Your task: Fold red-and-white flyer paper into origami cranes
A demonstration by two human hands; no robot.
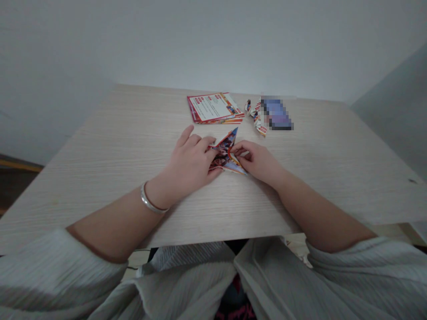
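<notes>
A piece of folded printed paper (227,141) lies on the table in front of me, with pointed corners sticking up at the back and out at the front right. My left hand (188,162), a silver bangle on its wrist, holds the left part of the paper. Its thumb is at the near edge and its fingers rest on top, the little finger raised. From the right, my right hand (256,162) pinches the paper at its middle near a red edge, fingers curled. Part of the paper is hidden under the left fingers.
Behind the paper lies a stack of printed leaflets (215,108) with red borders. Right of it are small crumpled or folded printed paper pieces (259,124), beside a pixelated dark-edged rectangular object (277,114). The pale wood-grain table (133,120) meets a wall at the back.
</notes>
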